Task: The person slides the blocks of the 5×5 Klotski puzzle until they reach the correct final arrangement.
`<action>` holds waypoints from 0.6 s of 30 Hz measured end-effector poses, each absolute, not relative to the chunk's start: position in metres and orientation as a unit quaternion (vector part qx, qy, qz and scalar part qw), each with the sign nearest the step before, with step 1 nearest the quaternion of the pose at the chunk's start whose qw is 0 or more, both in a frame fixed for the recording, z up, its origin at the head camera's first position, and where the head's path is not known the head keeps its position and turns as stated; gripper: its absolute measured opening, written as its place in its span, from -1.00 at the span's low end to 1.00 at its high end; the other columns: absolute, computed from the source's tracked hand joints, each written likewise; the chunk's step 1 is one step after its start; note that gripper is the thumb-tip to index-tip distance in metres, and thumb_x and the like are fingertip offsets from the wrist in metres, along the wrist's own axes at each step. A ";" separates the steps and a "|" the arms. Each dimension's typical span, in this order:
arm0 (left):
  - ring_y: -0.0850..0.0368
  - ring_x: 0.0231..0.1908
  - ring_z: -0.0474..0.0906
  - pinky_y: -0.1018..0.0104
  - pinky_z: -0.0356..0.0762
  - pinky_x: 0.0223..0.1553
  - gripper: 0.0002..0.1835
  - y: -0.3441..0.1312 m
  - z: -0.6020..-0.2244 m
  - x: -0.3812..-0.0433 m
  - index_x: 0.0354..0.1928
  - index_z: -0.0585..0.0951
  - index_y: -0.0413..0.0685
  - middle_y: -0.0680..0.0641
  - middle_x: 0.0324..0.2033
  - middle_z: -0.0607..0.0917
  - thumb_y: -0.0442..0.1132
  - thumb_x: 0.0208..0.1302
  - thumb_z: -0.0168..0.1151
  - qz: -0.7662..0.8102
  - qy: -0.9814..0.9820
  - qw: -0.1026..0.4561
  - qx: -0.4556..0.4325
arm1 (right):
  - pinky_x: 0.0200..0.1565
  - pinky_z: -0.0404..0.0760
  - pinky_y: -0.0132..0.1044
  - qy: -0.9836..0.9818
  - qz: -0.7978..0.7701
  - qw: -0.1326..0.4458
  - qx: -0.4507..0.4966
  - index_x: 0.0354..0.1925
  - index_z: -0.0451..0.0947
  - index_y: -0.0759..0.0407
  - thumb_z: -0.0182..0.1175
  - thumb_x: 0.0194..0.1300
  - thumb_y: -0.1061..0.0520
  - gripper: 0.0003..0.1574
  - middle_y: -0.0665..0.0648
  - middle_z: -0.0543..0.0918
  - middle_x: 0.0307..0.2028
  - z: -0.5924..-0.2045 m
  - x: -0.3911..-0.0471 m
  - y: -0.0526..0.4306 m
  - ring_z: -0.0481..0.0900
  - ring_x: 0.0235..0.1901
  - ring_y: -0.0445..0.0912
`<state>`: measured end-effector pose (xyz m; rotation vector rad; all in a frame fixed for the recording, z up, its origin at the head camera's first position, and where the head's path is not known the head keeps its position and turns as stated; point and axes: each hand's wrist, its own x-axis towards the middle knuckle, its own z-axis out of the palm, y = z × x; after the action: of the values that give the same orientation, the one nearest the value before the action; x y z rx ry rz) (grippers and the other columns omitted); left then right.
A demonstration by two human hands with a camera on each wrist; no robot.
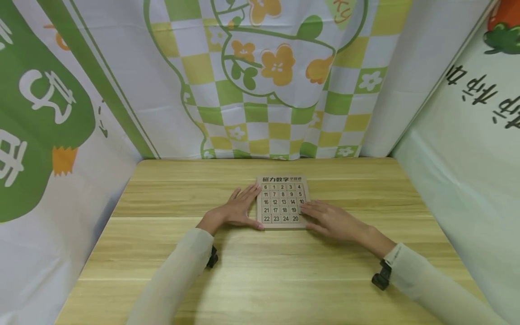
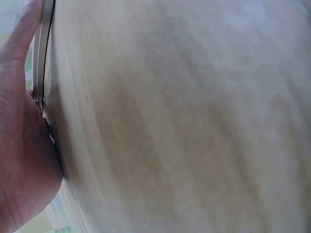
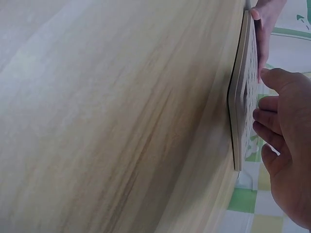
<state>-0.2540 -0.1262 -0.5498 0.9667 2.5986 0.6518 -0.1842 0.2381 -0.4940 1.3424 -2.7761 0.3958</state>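
A wooden number sliding puzzle lies flat on the table, with rows of numbered square tiles under a printed heading. My left hand rests at its left side, fingers spread along that edge and the thumb by the lower left corner. From the right, my right hand reaches over the board; its fingertips touch the tiles of the right column, just below the 10. Those fingers partly hide the lower right tiles. The right wrist view shows the puzzle edge-on beside relaxed fingers.
The light wooden table extends around the puzzle. A patterned curtain hangs at the table's far edge, and printed cloth stands along the left and right sides. Each wrist wears a small black device.
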 end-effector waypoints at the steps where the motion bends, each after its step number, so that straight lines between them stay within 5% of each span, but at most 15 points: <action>1: -0.03 0.69 -0.43 -0.21 -0.54 0.62 0.52 -0.126 -0.549 -0.254 0.73 -0.26 0.03 -0.07 0.71 -0.31 0.70 0.01 0.28 0.224 0.903 0.148 0.336 | 0.45 0.41 0.21 -0.892 0.128 0.018 0.433 0.42 0.50 0.33 0.29 0.53 -0.07 -0.30 0.32 0.55 0.40 -0.493 -0.184 0.237 0.50 0.40 0.28; 18: -0.15 0.69 -0.36 -0.27 -0.50 0.62 0.51 -0.124 -0.532 -0.247 0.72 -0.19 -0.10 -0.16 0.71 -0.26 0.65 0.04 0.32 0.225 0.902 0.157 0.334 | 0.40 0.46 0.25 -0.865 0.150 0.034 0.477 0.39 0.53 0.34 0.34 0.48 -0.01 -0.32 0.33 0.57 0.38 -0.487 -0.175 0.215 0.53 0.38 0.25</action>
<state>-0.2469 -0.1239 -0.5321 0.9548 2.5808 0.6424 -0.1751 0.2153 -0.4873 1.4679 -2.6604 0.4616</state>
